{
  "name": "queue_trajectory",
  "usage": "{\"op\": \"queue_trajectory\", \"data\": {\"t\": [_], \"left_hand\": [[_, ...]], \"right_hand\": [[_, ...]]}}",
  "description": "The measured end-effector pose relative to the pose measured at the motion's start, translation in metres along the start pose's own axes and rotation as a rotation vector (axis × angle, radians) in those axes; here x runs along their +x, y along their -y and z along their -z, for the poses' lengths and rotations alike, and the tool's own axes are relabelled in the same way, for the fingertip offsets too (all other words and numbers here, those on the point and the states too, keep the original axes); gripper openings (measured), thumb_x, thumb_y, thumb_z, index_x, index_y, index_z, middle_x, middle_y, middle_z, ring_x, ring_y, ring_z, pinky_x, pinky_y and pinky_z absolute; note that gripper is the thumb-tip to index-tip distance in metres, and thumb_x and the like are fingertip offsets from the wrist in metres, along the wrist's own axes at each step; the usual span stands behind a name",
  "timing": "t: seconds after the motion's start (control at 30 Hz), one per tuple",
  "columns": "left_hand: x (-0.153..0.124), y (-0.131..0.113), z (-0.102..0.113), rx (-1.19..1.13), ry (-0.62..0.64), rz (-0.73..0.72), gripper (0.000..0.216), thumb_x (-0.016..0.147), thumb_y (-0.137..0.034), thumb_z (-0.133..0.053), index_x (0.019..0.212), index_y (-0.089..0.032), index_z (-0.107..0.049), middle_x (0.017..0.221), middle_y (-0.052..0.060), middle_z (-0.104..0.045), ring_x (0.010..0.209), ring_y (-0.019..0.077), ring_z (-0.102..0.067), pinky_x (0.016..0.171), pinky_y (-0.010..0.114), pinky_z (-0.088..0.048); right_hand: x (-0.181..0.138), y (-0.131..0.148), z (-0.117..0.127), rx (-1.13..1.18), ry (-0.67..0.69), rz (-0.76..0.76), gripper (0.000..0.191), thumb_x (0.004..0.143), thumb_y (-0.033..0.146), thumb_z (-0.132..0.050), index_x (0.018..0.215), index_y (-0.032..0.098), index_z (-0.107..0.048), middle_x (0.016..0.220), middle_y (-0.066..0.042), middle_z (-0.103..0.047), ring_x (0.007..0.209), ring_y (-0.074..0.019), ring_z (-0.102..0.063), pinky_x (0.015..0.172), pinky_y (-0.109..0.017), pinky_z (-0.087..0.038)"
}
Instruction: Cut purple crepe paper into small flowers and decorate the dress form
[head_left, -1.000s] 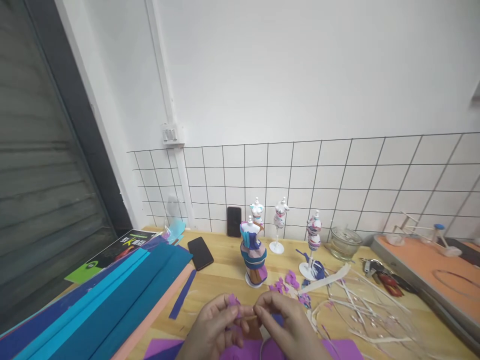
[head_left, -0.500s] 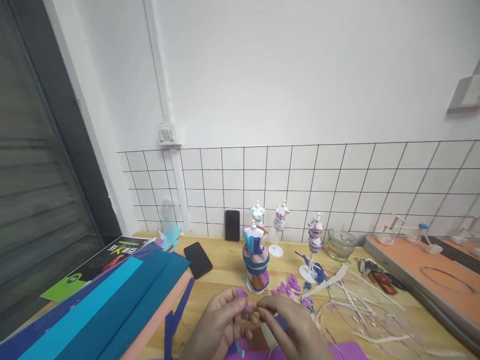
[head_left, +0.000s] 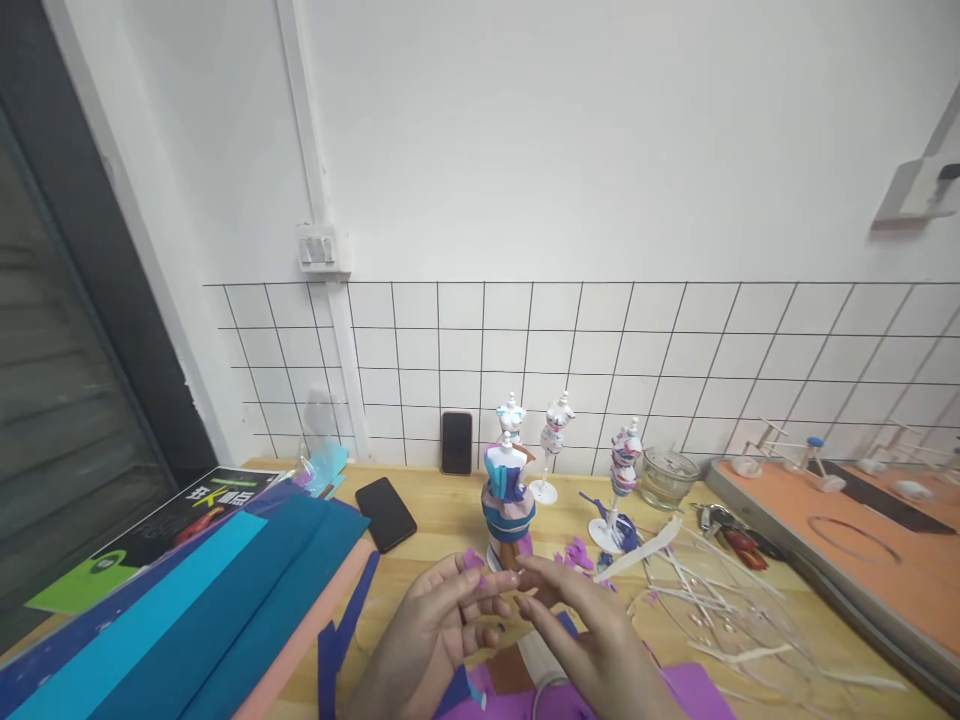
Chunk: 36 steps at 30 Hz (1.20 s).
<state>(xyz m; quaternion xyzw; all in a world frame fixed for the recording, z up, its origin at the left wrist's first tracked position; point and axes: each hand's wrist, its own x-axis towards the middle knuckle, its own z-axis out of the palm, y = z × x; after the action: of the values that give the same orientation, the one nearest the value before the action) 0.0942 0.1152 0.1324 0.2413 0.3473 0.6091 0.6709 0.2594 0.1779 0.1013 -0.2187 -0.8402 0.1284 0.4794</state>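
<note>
A small purple scrap (head_left: 473, 560) is pinched between the thumb and index finger of my left hand (head_left: 431, 625). My right hand (head_left: 574, 620) is beside it, its fingertips bent toward the left index finger; whether anything tiny lies between them is too small to tell. Just beyond the hands stands a mini dress form (head_left: 510, 505) dressed in blue, pink and brown pieces. Purple scraps (head_left: 576, 553) lie to its right. Under my hands are a purple sheet (head_left: 694, 690) and a brown piece (head_left: 508, 668), partly hidden.
Folded blue and teal sheets (head_left: 247, 600) cover the left side. A black phone (head_left: 385, 514) lies behind them; another phone (head_left: 457, 443) leans on the wall. More dress forms (head_left: 625, 460), a glass bowl (head_left: 670, 478), pliers (head_left: 739, 540), clear strips (head_left: 720, 620) and an orange tray (head_left: 817, 510) are to the right.
My hands have risen slightly and the right fingers have opened a little from the left fingertips. The purple scrap stays in my left hand. The view has shifted slightly.
</note>
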Motion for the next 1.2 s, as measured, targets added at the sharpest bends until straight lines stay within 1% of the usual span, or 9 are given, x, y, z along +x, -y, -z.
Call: {"op": "queue_trajectory", "data": {"t": [0.17,0.33,0.47,0.6,0.73,0.87,1.0,1.1,1.2], "left_hand": [[0.000,0.001,0.002,0.003,0.013,0.004,0.009,0.084,-0.021,-0.062,0.084,-0.012,-0.059,0.096,0.015,-0.069,0.071,0.0145,-0.063,0.061,0.024,-0.047],[0.000,0.004,0.001,0.035,0.020,-0.012,0.010,0.080,-0.021,-0.066,0.082,-0.013,-0.062,0.092,0.013,-0.069,0.073,0.0161,-0.062,0.062,0.025,-0.047],[-0.001,0.005,0.001,0.055,0.028,-0.021,0.010,0.080,-0.022,-0.066,0.083,-0.013,-0.064,0.091,0.012,-0.069,0.073,0.0161,-0.062,0.060,0.024,-0.047],[0.000,0.004,0.000,0.079,0.029,-0.027,0.010,0.079,-0.022,-0.067,0.082,-0.012,-0.065,0.090,0.012,-0.069,0.072,0.0145,-0.060,0.059,0.023,-0.046],[-0.002,0.003,-0.002,0.126,0.017,-0.044,0.011,0.077,-0.023,-0.068,0.078,-0.013,-0.063,0.091,0.011,-0.068,0.071,0.0138,-0.060,0.059,0.023,-0.046],[-0.005,0.002,-0.007,0.203,-0.010,-0.036,0.017,0.074,-0.027,-0.071,0.071,-0.014,-0.059,0.090,0.010,-0.068,0.064,0.0124,-0.059,0.061,0.024,-0.046],[-0.006,0.000,-0.010,0.240,-0.016,-0.021,0.021,0.072,-0.030,-0.072,0.071,-0.015,-0.057,0.088,0.009,-0.069,0.058,0.0115,-0.059,0.062,0.026,-0.046],[-0.005,0.000,-0.009,0.252,-0.012,-0.018,0.021,0.074,-0.030,-0.071,0.071,-0.015,-0.056,0.084,0.009,-0.070,0.058,0.0123,-0.060,0.065,0.027,-0.046],[-0.003,0.002,-0.006,0.250,0.008,-0.030,0.019,0.075,-0.029,-0.070,0.074,-0.015,-0.057,0.086,0.009,-0.070,0.064,0.0139,-0.062,0.066,0.027,-0.047]], "right_hand": [[0.000,-0.001,0.003,-0.029,0.065,0.056,0.015,0.093,0.019,-0.050,0.106,0.021,-0.057,0.089,-0.007,-0.073,0.071,-0.0200,-0.068,0.063,-0.032,-0.055],[0.002,-0.003,0.004,-0.042,0.061,0.087,0.013,0.092,0.015,-0.050,0.100,0.021,-0.059,0.083,-0.005,-0.072,0.072,-0.0194,-0.066,0.063,-0.030,-0.053],[0.004,-0.001,0.006,-0.049,0.063,0.113,0.015,0.092,0.013,-0.049,0.098,0.021,-0.059,0.080,-0.005,-0.071,0.072,-0.0198,-0.065,0.065,-0.031,-0.051],[0.006,0.001,0.007,-0.073,0.136,0.114,0.018,0.093,0.011,-0.044,0.098,0.021,-0.058,0.082,-0.005,-0.069,0.070,-0.0207,-0.061,0.064,-0.034,-0.047],[0.003,0.001,0.006,-0.072,0.183,0.042,0.019,0.096,0.016,-0.038,0.093,0.021,-0.056,0.077,-0.005,-0.066,0.067,-0.0214,-0.058,0.062,-0.034,-0.043],[-0.001,-0.001,0.004,-0.028,0.216,-0.076,0.016,0.097,0.021,-0.038,0.092,0.023,-0.052,0.081,-0.005,-0.066,0.072,-0.0218,-0.059,0.064,-0.033,-0.044],[-0.003,-0.001,0.002,0.035,0.239,-0.200,0.020,0.097,0.028,-0.035,0.088,0.022,-0.052,0.078,-0.006,-0.065,0.069,-0.0224,-0.060,0.062,-0.034,-0.045],[-0.002,0.000,0.000,0.085,0.250,-0.271,0.024,0.097,0.031,-0.034,0.085,0.021,-0.052,0.075,-0.007,-0.063,0.069,-0.0246,-0.060,0.063,-0.037,-0.043],[0.001,0.003,0.001,0.173,0.265,-0.344,0.024,0.096,0.033,-0.035,0.084,0.021,-0.052,0.074,-0.006,-0.063,0.069,-0.0237,-0.060,0.064,-0.036,-0.042]]}}
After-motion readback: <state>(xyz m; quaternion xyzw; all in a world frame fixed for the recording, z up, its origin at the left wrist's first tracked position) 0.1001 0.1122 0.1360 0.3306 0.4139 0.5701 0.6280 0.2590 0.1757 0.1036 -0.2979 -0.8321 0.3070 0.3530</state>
